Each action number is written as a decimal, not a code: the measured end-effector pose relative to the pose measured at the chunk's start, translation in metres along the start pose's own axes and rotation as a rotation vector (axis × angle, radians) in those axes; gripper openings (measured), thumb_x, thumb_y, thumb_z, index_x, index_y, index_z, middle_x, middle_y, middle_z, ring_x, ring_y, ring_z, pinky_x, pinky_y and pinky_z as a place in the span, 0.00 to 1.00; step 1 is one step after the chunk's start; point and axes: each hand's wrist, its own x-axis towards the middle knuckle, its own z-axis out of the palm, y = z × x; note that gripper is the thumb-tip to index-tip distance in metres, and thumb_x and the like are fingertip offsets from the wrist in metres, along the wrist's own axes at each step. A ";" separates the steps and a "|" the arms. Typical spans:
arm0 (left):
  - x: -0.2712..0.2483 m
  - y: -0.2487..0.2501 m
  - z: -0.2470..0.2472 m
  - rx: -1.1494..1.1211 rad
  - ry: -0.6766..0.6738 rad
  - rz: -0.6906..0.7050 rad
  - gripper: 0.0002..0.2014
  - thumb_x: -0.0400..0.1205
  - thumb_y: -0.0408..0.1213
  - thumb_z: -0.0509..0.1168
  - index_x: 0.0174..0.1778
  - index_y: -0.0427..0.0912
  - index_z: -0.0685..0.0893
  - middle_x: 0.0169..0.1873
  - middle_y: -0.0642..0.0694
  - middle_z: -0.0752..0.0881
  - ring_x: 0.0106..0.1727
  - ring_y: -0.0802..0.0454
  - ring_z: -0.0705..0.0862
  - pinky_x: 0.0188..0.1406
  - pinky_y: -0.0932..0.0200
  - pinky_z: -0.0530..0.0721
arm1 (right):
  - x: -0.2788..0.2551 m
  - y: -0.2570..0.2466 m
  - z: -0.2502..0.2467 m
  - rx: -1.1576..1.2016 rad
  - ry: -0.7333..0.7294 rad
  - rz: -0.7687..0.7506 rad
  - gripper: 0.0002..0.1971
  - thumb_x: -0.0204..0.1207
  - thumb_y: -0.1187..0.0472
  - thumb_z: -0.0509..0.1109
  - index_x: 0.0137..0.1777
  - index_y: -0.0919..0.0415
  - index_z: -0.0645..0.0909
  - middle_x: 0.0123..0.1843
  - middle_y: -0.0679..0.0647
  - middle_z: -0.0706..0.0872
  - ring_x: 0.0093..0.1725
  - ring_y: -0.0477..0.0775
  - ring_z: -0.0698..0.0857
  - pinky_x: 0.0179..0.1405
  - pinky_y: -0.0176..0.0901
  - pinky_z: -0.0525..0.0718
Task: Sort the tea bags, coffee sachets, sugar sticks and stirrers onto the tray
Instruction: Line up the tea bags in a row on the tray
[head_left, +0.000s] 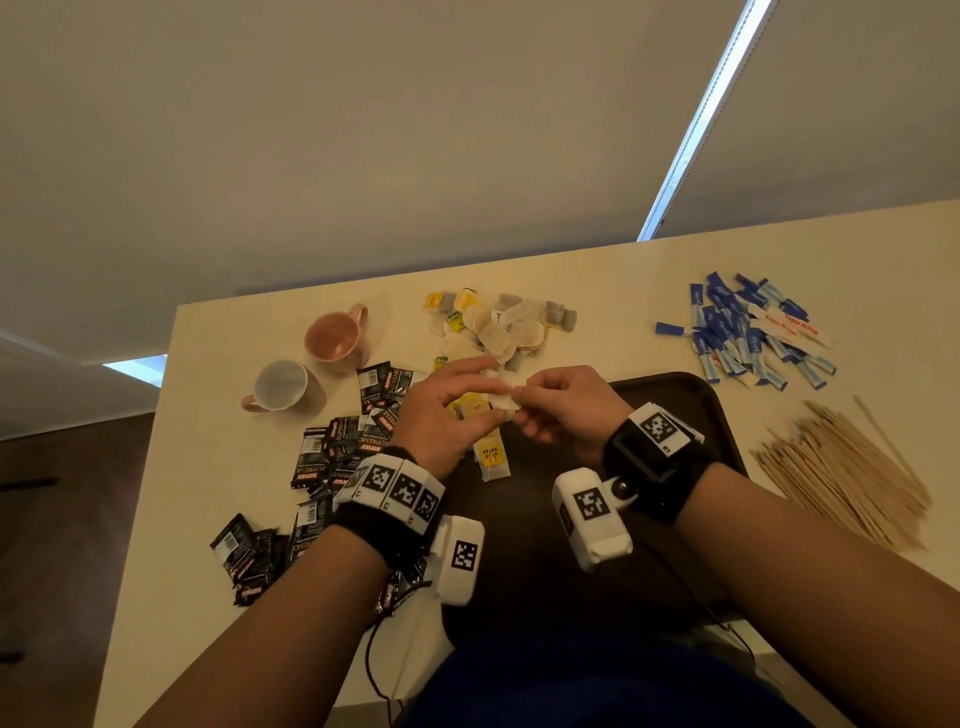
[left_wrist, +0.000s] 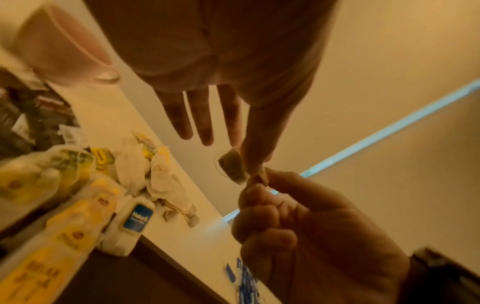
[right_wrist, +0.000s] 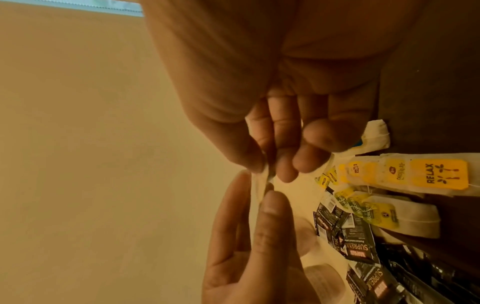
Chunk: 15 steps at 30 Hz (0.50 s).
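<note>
Above the far left corner of the dark brown tray, my two hands meet on one pale tea bag. My left hand pinches one end between thumb and forefinger, its other fingers straight. My right hand pinches the other end, fingers curled. The left wrist view shows the tea bag hanging between left hand and right hand. A row of yellow-tagged tea bags lies on the tray's left part. A loose tea bag pile sits behind on the table.
Black coffee sachets are scattered left of the tray. Blue sugar sticks lie at the back right, wooden stirrers at the right. Two mugs stand at the back left, near the table's left edge.
</note>
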 end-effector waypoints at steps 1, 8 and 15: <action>0.000 0.000 0.001 0.011 0.018 0.023 0.12 0.73 0.29 0.78 0.49 0.48 0.93 0.60 0.51 0.89 0.65 0.61 0.84 0.70 0.52 0.80 | -0.001 0.000 -0.001 0.004 -0.015 0.009 0.07 0.79 0.65 0.71 0.51 0.70 0.83 0.33 0.58 0.86 0.28 0.51 0.81 0.27 0.40 0.74; 0.002 0.009 0.001 -0.094 0.040 -0.062 0.06 0.79 0.30 0.74 0.46 0.46 0.92 0.40 0.52 0.92 0.44 0.58 0.90 0.49 0.59 0.87 | -0.007 -0.001 -0.002 0.116 -0.085 0.012 0.13 0.84 0.57 0.65 0.48 0.68 0.84 0.33 0.58 0.85 0.29 0.52 0.81 0.30 0.40 0.75; 0.004 0.015 -0.001 -0.245 0.050 -0.215 0.07 0.82 0.30 0.70 0.43 0.47 0.89 0.35 0.51 0.91 0.39 0.57 0.90 0.44 0.55 0.91 | -0.007 -0.001 -0.003 0.037 -0.102 -0.096 0.09 0.83 0.62 0.66 0.48 0.68 0.84 0.34 0.57 0.86 0.30 0.52 0.82 0.28 0.39 0.76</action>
